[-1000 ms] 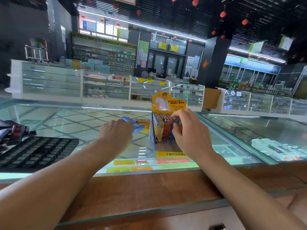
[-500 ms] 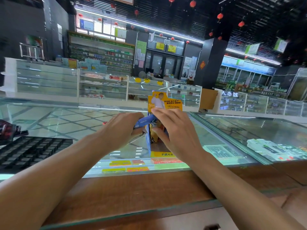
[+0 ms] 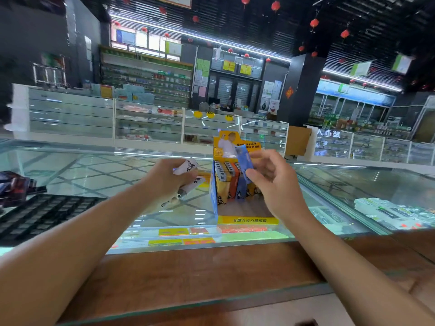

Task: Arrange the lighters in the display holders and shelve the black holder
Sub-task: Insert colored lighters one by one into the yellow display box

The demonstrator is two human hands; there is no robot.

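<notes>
Pinched between thumb and fingers of the right hand [image 3: 275,184], a blue lighter [image 3: 244,164] is held upright and slightly tilted, just above the rear rows of the yellow display holder [image 3: 247,220]. That cardboard holder stands on the glass counter [image 3: 94,175] near its front edge, roughly midway along, with its tall printed back card rising behind the hand. Inside it, lighters stand upright in rows [image 3: 227,182] at the back left: yellow and orange bodies with grey metal tops, and a blue one beside them; the front part of its floor is bare. The left hand [image 3: 169,182] hovers just left of the holder, closed around several white lighters [image 3: 188,178] with dark print, their metal ends poking out below the fingers. A black holder [image 3: 40,215], a flat tray of many small square slots, lies at the counter's left end, well apart from both hands. A wooden ledge [image 3: 200,271] runs along the near side of the glass.
</notes>
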